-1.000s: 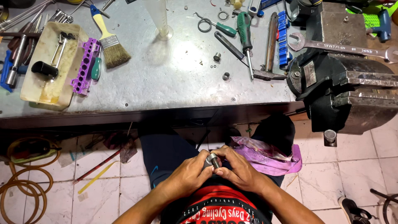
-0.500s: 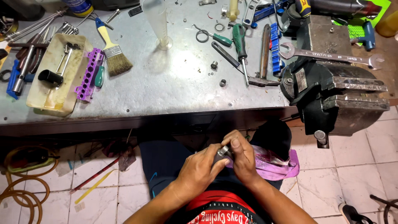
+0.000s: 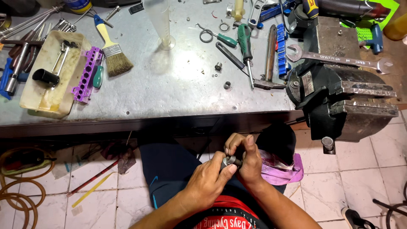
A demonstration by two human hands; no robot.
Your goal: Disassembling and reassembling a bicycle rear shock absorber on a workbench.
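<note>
Both hands grip one small metal part point(image 3: 229, 160) over the lap: left hand point(image 3: 210, 180) pinching it, right hand point(image 3: 246, 159) wrapped around. It looks wise to turn it gently and keep it close, since the surface point(image 3: 169, 93) lies well ahead of the hands.

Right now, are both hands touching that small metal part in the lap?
Touching. The head view shows the left hand pinching the small metal part with thumb and fingers, and the right hand wrapped over its other side.

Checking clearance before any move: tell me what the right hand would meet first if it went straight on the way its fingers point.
The right hand points up-left toward the bench; it would likely meet the dark front edge of the metal workbench first, though depth is unclear.
</note>
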